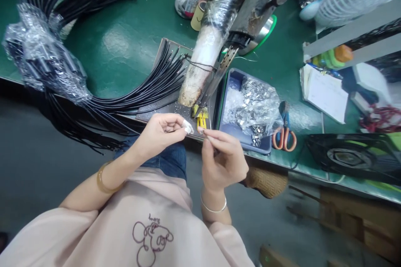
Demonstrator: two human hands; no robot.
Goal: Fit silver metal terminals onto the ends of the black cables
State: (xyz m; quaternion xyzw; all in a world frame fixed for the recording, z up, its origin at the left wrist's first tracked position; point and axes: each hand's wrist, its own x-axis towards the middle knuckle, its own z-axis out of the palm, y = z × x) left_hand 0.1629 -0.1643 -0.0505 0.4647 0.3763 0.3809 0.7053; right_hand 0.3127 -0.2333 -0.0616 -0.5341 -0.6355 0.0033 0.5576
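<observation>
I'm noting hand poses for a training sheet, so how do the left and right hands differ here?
The left hand reaches in sideways, while the right hand comes up from below. The left hand shows white material at its fingertips; the right hand shows no such white patch. The left wrist wears a broad amber bangle, the right wrist a thin silver bangle. Both have bent fingers and work close together.

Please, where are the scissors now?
In the head view, the scissors lie right of centre on the green table, just right of the blue tray.
</observation>
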